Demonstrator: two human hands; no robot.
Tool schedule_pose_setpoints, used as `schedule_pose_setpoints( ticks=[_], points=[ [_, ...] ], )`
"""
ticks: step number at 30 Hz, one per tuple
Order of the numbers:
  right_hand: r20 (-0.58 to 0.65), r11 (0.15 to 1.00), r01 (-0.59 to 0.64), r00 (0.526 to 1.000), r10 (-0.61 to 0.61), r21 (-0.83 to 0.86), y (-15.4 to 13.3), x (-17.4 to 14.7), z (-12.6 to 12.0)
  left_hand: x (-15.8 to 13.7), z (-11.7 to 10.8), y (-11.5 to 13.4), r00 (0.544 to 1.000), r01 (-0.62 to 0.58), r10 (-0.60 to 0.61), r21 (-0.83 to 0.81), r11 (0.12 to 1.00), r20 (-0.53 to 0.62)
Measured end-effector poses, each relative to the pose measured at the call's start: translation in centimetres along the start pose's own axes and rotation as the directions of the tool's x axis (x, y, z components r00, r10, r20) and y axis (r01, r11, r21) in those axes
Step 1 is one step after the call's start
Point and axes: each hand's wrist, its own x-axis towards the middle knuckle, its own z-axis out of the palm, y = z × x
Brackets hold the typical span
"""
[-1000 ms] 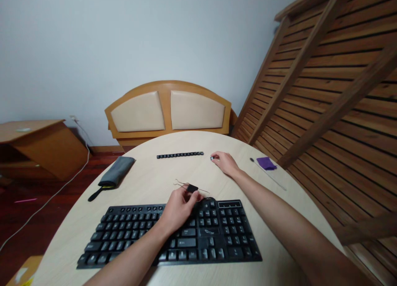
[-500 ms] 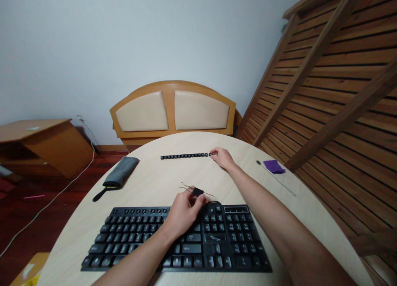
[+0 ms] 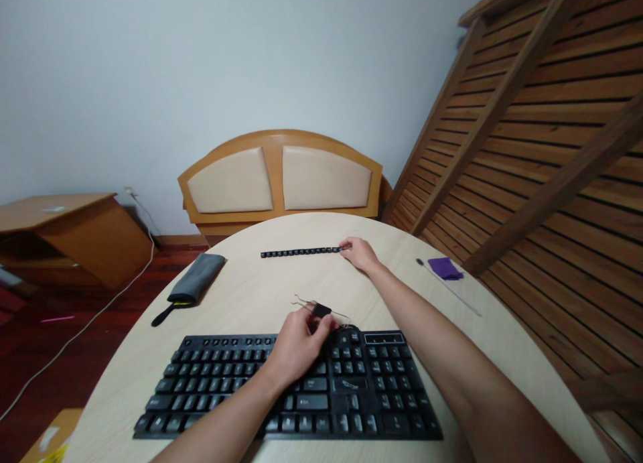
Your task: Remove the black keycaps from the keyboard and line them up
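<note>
My left hand (image 3: 300, 342) is closed around a keycap puller (image 3: 321, 309) with a black body and thin wire prongs, just above the keyboard. Under that hand and forearm lies a black keyboard (image 3: 346, 385), partly covered by them. Its top row shows small squares, lower than the keys below. Farther back, a straight row of black keycaps (image 3: 299, 252) runs across the table. At the row's right end my right hand (image 3: 358, 254) pinches a keycap (image 3: 342, 249), mostly hidden by the fingertips and against or very close to its neighbour.
A grey pouch (image 3: 197, 279) with a black strap lies at the table's left. To the right are a purple cloth (image 3: 445, 269) and a thin stick with a dark tip (image 3: 452, 288). The round table (image 3: 241, 302) faces a padded headboard (image 3: 278, 175); a slatted wooden frame (image 3: 532, 155) leans at right.
My right hand has moved the end keycap slightly left, closing the small gap to the row. My left hand keeps its place with the puller.
</note>
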Motion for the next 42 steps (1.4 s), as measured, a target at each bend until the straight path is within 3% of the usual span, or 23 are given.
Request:
schedule_pose_setpoints(
  ticks=[25,30,35,37,42],
  points=[
    [0.031,1.000,0.009,0.999,-0.010,0.023,-0.2,-0.1,-0.2,0.0,-0.1,0.2,1.000,0.017,-0.017,0.032,0.999,0.002],
    [0.076,0.999,0.036,0.996,-0.039,0.032,-0.4,-2.1,-2.2,0.0,-0.2,0.3,1.000,-0.013,0.013,0.036,0.999,0.014],
    [0.148,0.994,0.079,0.985,-0.090,0.079,-0.9,-7.1,-5.5,-0.2,-0.1,0.5,0.999,-0.031,0.031,0.053,0.998,0.011],
    [0.245,0.979,0.123,0.956,-0.160,0.163,-1.8,-9.9,-7.2,-0.2,-0.1,0.4,0.999,-0.039,0.039,0.051,0.998,0.015],
    [0.494,0.926,0.156,0.809,-0.319,0.343,-4.7,-16.1,-10.7,-0.4,-0.1,0.6,0.996,-0.077,0.075,0.067,0.995,0.041]
  ],
)
